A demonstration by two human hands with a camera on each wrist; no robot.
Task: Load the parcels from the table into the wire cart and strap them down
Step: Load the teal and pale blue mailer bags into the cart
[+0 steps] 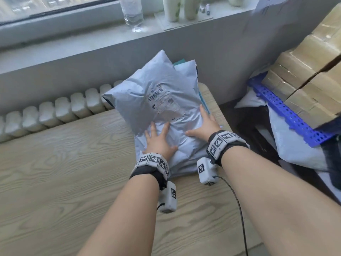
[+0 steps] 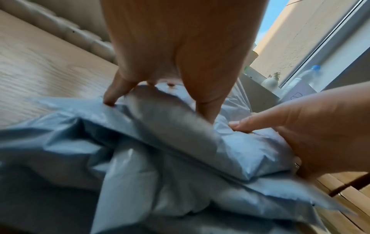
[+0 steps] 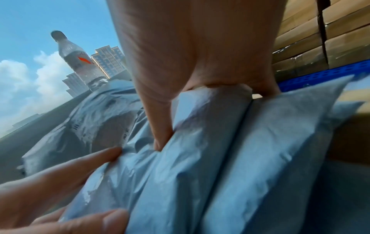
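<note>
Head view: a stack of crinkled grey-blue plastic mailer parcels (image 1: 156,100) lies at the far right end of the pale wood-grain table (image 1: 55,163), its far edge propped up against the grey wall under the windowsill. The left hand (image 1: 158,141) lies flat on the near part of the top parcel, fingers spread and straight. The right hand (image 1: 204,126) rests just beside it at the stack's right edge, thumb stretched across the top; the right wrist view shows its fingers tucked over that edge, pinching the parcel. Bare tabletop spreads wide to the left and toward the person. Right of the table, close by, a blue perforated plastic pallet (image 1: 287,117) carries taped brown cardboard boxes (image 1: 313,71). A clear water bottle (image 1: 132,13) stands on the sill.
</note>
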